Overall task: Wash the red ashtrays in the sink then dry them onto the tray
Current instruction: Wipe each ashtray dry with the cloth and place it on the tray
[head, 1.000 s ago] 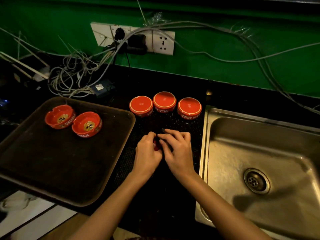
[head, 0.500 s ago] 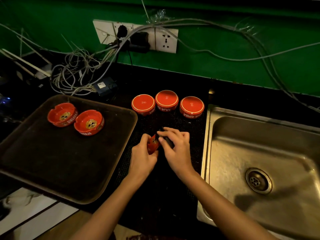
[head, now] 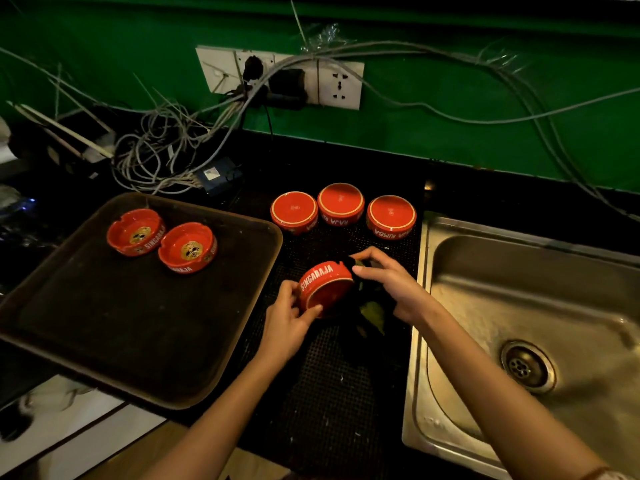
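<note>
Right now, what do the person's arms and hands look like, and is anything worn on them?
The left hand and right hand have no gloves and no visible rings. Both forearms are uncovered. A light patterned sleeve edge, perhaps a band, shows on the right arm.

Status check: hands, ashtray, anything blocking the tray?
Left hand grips tilted ashtray. Right hand holds cloth beside it. Nothing between it and tray.

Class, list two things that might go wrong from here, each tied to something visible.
The left hand holds the tilted ashtray by fingertips while the right hand presses a dark cloth to it; it may slip and chip. The tray seems to overhang the counter edge; loading that side might tip it.
</note>
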### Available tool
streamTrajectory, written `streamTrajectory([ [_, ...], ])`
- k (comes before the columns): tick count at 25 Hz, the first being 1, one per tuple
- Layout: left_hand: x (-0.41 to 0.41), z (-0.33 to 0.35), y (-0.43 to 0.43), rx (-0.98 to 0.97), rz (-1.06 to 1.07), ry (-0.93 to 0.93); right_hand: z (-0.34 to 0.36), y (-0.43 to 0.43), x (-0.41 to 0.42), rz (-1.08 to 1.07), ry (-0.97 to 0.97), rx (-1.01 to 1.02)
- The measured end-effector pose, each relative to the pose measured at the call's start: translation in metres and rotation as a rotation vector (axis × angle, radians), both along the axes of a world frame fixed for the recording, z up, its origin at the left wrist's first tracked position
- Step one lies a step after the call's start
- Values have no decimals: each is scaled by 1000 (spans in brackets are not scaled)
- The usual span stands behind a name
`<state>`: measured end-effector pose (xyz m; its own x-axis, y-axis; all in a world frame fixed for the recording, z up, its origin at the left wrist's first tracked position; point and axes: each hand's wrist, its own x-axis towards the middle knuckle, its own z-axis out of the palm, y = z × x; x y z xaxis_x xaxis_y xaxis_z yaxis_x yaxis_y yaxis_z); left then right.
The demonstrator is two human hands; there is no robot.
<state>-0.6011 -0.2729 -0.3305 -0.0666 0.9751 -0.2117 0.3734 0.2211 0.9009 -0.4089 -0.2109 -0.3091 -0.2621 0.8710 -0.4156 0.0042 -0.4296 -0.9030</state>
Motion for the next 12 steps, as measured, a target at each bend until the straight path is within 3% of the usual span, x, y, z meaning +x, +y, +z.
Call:
streamTrajectory([
  [4, 8, 20, 16, 190, -75, 364, 13, -1, -19, 139, -284, 382],
  [6, 10, 32, 15, 249, -46, 525, 7, -15, -38, 41, -520, 649],
  [8, 11, 37, 11, 229, 1, 612, -3, -31, -53, -52, -638, 837],
  [10, 9, 37, 10, 231, 18, 571, -11, -41, -63, -138, -636, 900],
  [12, 4, 35, 10, 230, 21, 507, -18, -40, -63, -266, -552, 767],
])
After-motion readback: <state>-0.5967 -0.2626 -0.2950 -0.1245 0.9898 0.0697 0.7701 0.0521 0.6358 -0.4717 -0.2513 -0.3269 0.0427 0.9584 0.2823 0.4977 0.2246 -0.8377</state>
